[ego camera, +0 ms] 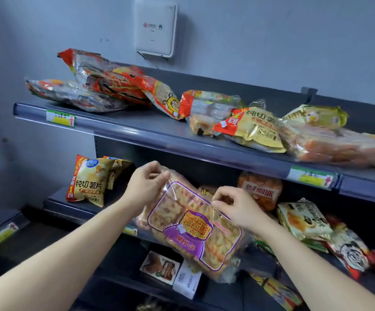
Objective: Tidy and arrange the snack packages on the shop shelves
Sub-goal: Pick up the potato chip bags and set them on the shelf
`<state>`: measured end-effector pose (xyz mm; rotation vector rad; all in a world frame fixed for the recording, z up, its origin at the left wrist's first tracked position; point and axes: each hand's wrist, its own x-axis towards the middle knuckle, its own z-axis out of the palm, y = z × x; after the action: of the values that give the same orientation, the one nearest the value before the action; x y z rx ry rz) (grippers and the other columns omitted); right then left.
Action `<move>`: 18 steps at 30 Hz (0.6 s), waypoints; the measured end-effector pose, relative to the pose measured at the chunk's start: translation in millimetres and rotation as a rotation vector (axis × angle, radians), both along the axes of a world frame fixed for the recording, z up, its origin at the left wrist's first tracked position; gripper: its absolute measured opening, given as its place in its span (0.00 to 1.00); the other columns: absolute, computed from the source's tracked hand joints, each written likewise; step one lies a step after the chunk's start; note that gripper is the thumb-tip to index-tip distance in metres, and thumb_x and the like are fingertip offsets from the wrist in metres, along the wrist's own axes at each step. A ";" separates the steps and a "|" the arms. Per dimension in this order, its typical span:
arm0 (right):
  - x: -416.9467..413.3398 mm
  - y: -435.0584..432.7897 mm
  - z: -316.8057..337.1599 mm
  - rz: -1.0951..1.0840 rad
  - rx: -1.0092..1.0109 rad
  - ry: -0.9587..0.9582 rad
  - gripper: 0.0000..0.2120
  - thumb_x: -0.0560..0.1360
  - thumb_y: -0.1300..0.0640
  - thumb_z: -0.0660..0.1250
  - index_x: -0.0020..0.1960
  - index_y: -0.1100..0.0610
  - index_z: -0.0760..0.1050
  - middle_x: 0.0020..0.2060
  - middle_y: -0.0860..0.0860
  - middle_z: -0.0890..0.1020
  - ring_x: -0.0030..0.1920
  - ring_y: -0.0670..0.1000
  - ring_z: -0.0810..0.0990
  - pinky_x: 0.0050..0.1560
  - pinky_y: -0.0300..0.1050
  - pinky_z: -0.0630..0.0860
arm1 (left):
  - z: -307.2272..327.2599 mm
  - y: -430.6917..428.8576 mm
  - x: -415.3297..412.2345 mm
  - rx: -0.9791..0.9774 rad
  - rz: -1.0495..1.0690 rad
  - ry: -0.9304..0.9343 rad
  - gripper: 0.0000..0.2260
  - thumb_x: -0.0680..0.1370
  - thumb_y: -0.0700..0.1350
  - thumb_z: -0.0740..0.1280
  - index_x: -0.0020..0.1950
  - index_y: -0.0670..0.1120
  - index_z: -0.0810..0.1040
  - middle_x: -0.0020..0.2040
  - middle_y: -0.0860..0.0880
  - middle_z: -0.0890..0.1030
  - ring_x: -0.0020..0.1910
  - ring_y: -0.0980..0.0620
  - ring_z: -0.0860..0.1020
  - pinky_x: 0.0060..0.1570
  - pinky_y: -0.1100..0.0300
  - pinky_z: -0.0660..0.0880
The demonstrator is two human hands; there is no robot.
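A large clear snack bag with purple print (pixel 188 227) hangs tilted in front of the middle shelf (pixel 70 205). My left hand (pixel 145 187) grips its upper left corner and my right hand (pixel 233 206) pinches its upper right edge. A yellow chip bag (pixel 87 180) stands upright at the left of the middle shelf. On the top shelf (pixel 141 129) lie a pile of red and silver bags (pixel 96 86) at the left and yellow bags (pixel 256 129) with a clear orange pack (pixel 339 147) at the right.
More packets (pixel 305 221) crowd the right of the middle shelf, with an orange pack (pixel 260 189) behind my right hand. Small boxes (pixel 159 268) sit on the lowest shelf. A white wall box (pixel 156 30) hangs above. A grey wall (pixel 13 63) closes the left side.
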<state>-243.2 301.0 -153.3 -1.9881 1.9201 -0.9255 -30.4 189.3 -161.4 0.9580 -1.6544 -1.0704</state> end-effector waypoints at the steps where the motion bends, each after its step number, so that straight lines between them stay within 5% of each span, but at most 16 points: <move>1: -4.3 12.3 4.6 0.001 -0.003 -0.017 0.05 0.73 0.60 0.70 0.38 0.58 0.78 0.36 0.48 0.81 0.40 0.46 0.78 0.44 0.40 0.72 | 11.8 12.8 -5.8 -0.028 -0.010 0.002 0.12 0.78 0.41 0.68 0.35 0.43 0.71 0.24 0.55 0.71 0.22 0.59 0.66 0.23 0.68 0.62; 5: -13.0 50.1 31.8 -0.019 -0.033 -0.064 0.04 0.73 0.57 0.71 0.44 0.55 0.76 0.41 0.48 0.81 0.41 0.47 0.78 0.44 0.39 0.72 | 60.4 52.2 -27.9 -0.198 -0.003 -0.067 0.12 0.75 0.45 0.71 0.34 0.47 0.73 0.29 0.53 0.78 0.25 0.57 0.70 0.29 0.60 0.67; 10: 0.4 72.3 89.4 0.027 -0.159 -0.096 0.22 0.72 0.51 0.73 0.63 0.51 0.74 0.55 0.44 0.78 0.54 0.43 0.77 0.56 0.38 0.72 | 113.1 93.2 -53.6 -0.484 -0.102 -0.252 0.10 0.72 0.44 0.73 0.34 0.48 0.75 0.38 0.52 0.76 0.37 0.54 0.74 0.39 0.62 0.69; 14: 7.4 81.7 126.1 -0.035 -0.296 0.032 0.15 0.69 0.54 0.76 0.55 0.54 0.79 0.48 0.48 0.77 0.50 0.48 0.77 0.50 0.41 0.72 | 144.2 111.8 -60.1 -0.588 -0.177 -0.255 0.09 0.73 0.44 0.74 0.39 0.39 0.80 0.38 0.47 0.77 0.36 0.53 0.72 0.40 0.58 0.68; 18: 5.9 88.3 146.3 -0.093 -0.381 0.161 0.09 0.69 0.56 0.75 0.40 0.60 0.78 0.40 0.52 0.80 0.43 0.53 0.78 0.47 0.52 0.75 | 156.1 114.4 -64.4 -0.608 -0.258 -0.208 0.06 0.72 0.43 0.74 0.38 0.42 0.81 0.35 0.52 0.77 0.34 0.59 0.72 0.39 0.61 0.67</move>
<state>-237.3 389.3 -7.0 -2.2554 2.0613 -1.2735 -94.8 303.8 -5.3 0.4728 -2.1445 -0.5678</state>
